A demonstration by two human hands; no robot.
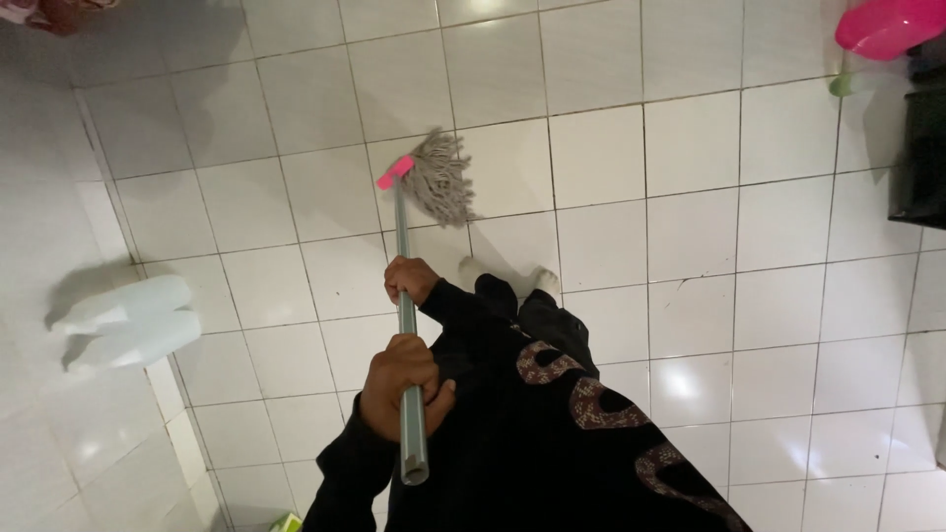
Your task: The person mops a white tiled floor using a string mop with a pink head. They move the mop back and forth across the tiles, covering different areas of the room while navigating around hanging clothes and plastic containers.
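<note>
A mop with a grey handle [403, 229] and a pink clamp [394, 171] rests its grey string head [440, 177] on the white tiled floor [690, 197]. My left hand [397, 386] is shut around the handle near its top end. My right hand [409, 278] grips the handle a little lower, closer to the mop head. Both arms are in black sleeves. My black patterned garment [562, 414] hangs below, with my two white-covered feet [540, 282] just showing beyond it.
Two white plastic jugs [126, 320] lie against the tiled wall at the left. At the top right sits a pink basin [887, 25], and below it, at the right edge, is a black object [921, 158]. A small green thing [841, 86] lies near the basin.
</note>
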